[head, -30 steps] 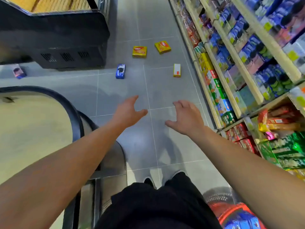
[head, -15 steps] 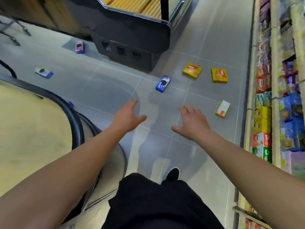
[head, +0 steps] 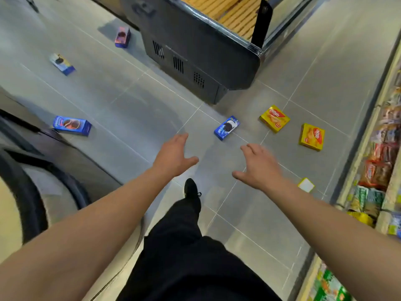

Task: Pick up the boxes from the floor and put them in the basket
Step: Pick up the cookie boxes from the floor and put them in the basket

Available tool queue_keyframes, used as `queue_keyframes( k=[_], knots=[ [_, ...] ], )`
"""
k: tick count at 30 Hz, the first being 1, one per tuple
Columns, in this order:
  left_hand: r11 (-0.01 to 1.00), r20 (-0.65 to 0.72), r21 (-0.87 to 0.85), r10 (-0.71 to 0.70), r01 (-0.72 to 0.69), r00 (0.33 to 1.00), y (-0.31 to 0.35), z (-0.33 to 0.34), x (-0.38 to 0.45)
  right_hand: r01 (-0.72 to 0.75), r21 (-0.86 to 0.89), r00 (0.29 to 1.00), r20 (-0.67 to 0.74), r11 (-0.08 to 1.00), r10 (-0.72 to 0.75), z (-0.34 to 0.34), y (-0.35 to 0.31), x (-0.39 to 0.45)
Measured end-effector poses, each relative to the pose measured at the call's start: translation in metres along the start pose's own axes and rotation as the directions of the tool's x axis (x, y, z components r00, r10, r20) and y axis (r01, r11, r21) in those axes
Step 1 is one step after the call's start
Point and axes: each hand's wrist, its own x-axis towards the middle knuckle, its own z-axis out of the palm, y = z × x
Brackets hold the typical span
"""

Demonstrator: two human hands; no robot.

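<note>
I am holding my left hand (head: 173, 156) and right hand (head: 259, 168) spread and empty, ready to grab. Boxes are lying scattered on the floor (head: 134, 101); the blue box (head: 226, 127) at centre is nearest. No basket showing.

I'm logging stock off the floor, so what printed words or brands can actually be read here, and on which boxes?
Nothing reads with certainty.
Near yellow box: red logo with white letters, blurred.
Far-right yellow box: red logo, sideways, blurred.
Blue cookie box near the hands: white lettering, too small.
Left blue box: script too small.
Two far boxes: no legible print.
Shelf packets: blurred.
</note>
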Motion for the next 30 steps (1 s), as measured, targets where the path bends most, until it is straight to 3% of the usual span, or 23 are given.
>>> queue_keyframes(
  k=[9, 17, 26, 30],
  knots=[
    [1.000, 0.087, 0.009, -0.009, 0.009, 0.996, 0.027, -0.009, 0.133, 0.054, -0.051, 0.995, 0.092, 0.997, -0.049, -0.035, 0.040, 0.132],
    [0.993, 0.156, -0.031, -0.107, 0.114, 0.982, 0.052, 0.040, 0.219, 0.202, -0.093, 0.964, 0.192, 0.975, -0.182, -0.022, 0.087, 0.241],
    [0.929, 0.111, -0.125, -0.335, 0.347, 0.936, 0.043, 0.161, 0.340, 0.362, -0.123, 0.886, 0.352, 0.924, -0.300, 0.078, 0.163, 0.393],
    [0.925, 0.143, -0.147, -0.330, 0.350, 0.933, 0.008, 0.250, 0.401, 0.384, -0.163, 0.866, 0.406, 0.909, -0.293, 0.159, 0.184, 0.469]
  ],
)
